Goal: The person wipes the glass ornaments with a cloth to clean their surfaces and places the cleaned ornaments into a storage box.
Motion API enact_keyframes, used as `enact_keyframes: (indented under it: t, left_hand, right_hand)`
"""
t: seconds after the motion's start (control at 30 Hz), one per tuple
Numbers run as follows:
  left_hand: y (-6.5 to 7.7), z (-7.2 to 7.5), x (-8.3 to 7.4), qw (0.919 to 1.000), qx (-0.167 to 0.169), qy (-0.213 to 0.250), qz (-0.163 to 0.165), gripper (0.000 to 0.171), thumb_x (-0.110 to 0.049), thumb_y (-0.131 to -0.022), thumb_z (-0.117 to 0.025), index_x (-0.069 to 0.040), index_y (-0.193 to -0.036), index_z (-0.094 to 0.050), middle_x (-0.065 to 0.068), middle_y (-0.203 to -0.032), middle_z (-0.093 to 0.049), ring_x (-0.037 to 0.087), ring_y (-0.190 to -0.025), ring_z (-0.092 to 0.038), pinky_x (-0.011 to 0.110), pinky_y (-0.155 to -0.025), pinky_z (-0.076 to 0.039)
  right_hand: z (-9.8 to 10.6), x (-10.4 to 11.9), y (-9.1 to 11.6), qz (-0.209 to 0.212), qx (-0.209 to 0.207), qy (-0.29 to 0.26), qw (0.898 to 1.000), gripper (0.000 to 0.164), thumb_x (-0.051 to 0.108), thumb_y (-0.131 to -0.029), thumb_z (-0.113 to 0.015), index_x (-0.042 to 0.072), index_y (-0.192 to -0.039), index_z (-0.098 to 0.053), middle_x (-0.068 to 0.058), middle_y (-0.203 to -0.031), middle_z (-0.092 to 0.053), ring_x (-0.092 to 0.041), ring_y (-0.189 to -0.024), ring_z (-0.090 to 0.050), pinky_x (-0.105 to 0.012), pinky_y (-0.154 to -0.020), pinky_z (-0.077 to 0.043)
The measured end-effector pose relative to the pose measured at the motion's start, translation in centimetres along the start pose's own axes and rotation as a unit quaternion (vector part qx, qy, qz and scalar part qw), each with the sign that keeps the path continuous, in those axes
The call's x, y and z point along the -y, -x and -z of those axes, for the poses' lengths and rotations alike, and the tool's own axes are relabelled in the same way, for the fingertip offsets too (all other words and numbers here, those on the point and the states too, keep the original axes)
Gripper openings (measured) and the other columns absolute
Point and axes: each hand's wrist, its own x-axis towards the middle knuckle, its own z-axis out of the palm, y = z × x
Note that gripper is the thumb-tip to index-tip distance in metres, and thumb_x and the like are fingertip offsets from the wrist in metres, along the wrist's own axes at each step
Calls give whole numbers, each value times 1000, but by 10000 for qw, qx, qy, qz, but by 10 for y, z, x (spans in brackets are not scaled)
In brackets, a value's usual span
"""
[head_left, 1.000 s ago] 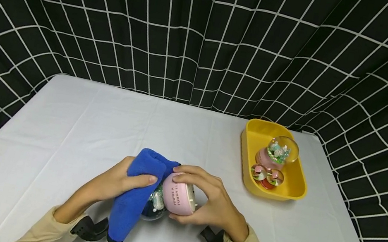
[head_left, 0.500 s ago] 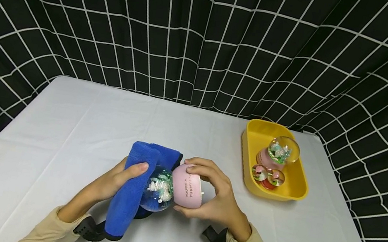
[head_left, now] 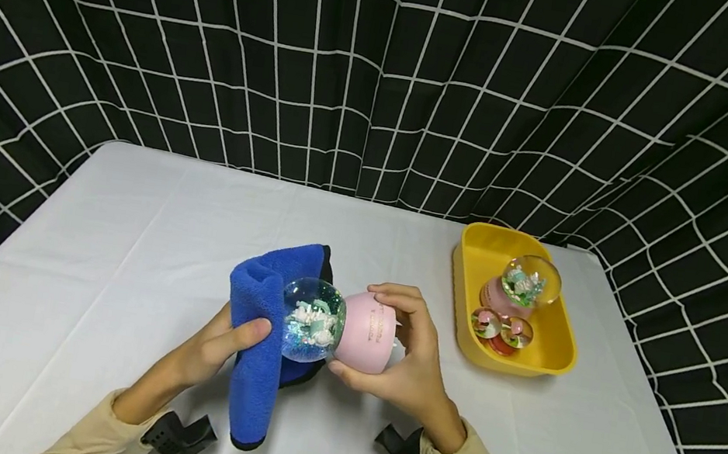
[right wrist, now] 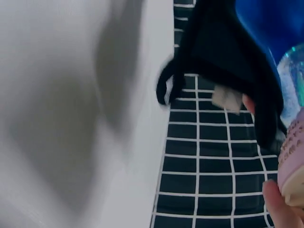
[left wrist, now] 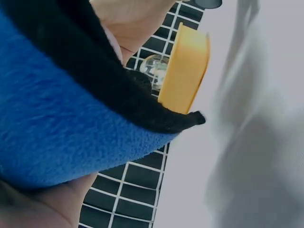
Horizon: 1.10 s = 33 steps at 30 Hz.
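A snow globe [head_left: 313, 321] with a pink base and glittery white-and-teal figures lies sideways between the two hands, its dome pointing left. My right hand [head_left: 411, 356] grips the pink base [right wrist: 292, 152], fingers over the top and thumb beneath. In my left hand [head_left: 214, 350] is a blue cloth [head_left: 256, 352] with black edging, the thumb pressing on its near side. The cloth wraps behind and against the left side of the dome. Blue fabric [left wrist: 71, 114] hides most of the left fingers in the left wrist view.
A yellow bin [head_left: 553, 349] stands at the right on the white table [head_left: 142, 249]. It holds another pink-based snow globe [head_left: 525, 282] and small red-based globes [head_left: 503, 333]. A black curtain [head_left: 329, 81] with a white grid hangs behind the table.
The snow globe has risen away from the body and turned, so more of its dome shows outside the cloth. Both hands have shifted, and the cloth's far edge has opened out.
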Motion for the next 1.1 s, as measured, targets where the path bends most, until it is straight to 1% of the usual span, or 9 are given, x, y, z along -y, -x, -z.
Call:
enact_keyframes:
  t: [0.1, 0.23, 0.33, 0.5, 0.6, 0.73, 0.83, 1.0, 1.1]
  left_hand:
    - [-1, -2, 0, 9999, -7, -82, -71, 49, -16, -99, -41, 6, -142, -33, 14, -124, -53, 11, -114, -53, 26, -98, -45]
    - [-3, -8, 1, 9997, -17, -248, -38, 57, -11, -97, -50, -1, -149, -27, 19, -133, -50, 12, -121, -51, 25, -103, -44]
    - [-6, -15, 2, 9988, -165, -467, -10, 75, -6, -94, -61, -10, -154, -17, 17, -142, -45, 13, -127, -47, 23, -107, -40]
    - [-12, -26, 3, 9947, -831, -598, 57, 117, 0, -77, -81, -25, -158, 0, 7, -155, -33, 19, -137, -41, 19, -112, -34]
    - [-13, -30, 4, 9908, -1237, -537, 108, 125, 2, -70, -86, -28, -158, -2, 4, -158, -29, 20, -139, -40, 17, -112, -34]
    - [-12, -31, 7, 9866, -1521, -592, 91, 124, 4, -66, -88, -26, -158, -9, 6, -156, -34, 15, -137, -42, 17, -110, -34]
    - [-11, -31, 9, 9841, -1634, -695, -74, 120, 7, -64, -88, -20, -156, -15, 7, -152, -39, 10, -134, -45, 18, -110, -36]
    - [-10, -31, 13, 9763, -1834, -965, -620, 100, 18, -66, -77, 2, -148, -23, -1, -148, -42, 4, -131, -46, 16, -110, -35]
    - [-10, -30, 14, 9754, -1865, -956, -683, 93, 20, -67, -74, 6, -145, -25, -6, -147, -43, 3, -132, -46, 15, -111, -35]
  right_hand:
    - [-4, 1, 1, -174, -201, 1, 9996, 79, 29, -67, -92, -9, -121, -48, -23, -122, -54, -16, -110, -60, -25, -81, -58]
    - [-9, 4, 4, -699, -414, 120, 9966, 81, 21, -64, -94, -7, -123, -45, -21, -122, -53, -16, -104, -63, -27, -74, -59]
    - [-11, 7, 6, -1136, -463, 238, 9922, 81, 12, -62, -92, -5, -124, -42, -18, -122, -53, -18, -97, -65, -30, -67, -60]
    - [-14, 11, 7, -1698, -380, 295, 9843, 77, 6, -64, -86, -3, -124, -40, -18, -122, -54, -17, -89, -64, -32, -61, -59]
    - [-14, 13, 7, -2118, -299, 175, 9767, 72, 6, -67, -84, -3, -123, -40, -21, -120, -55, -15, -87, -64, -31, -60, -59]
    - [-11, 16, 5, -2667, -161, -227, 9634, 66, 7, -72, -78, -3, -124, -39, -24, -120, -54, -19, -94, -61, -30, -68, -58]
    - [-8, 18, 3, -2820, -21, -518, 9580, 60, 9, -76, -75, -4, -122, -40, -24, -123, -51, -25, -101, -57, -32, -75, -56]
    - [-1, 20, 0, -2756, 284, -569, 9592, 51, 14, -79, -73, -3, -118, -44, -24, -120, -53, -28, -101, -57, -36, -77, -55]
    - [3, 20, -2, -2679, 478, -537, 9608, 49, 15, -79, -71, -2, -117, -46, -24, -116, -56, -28, -100, -58, -38, -76, -56]
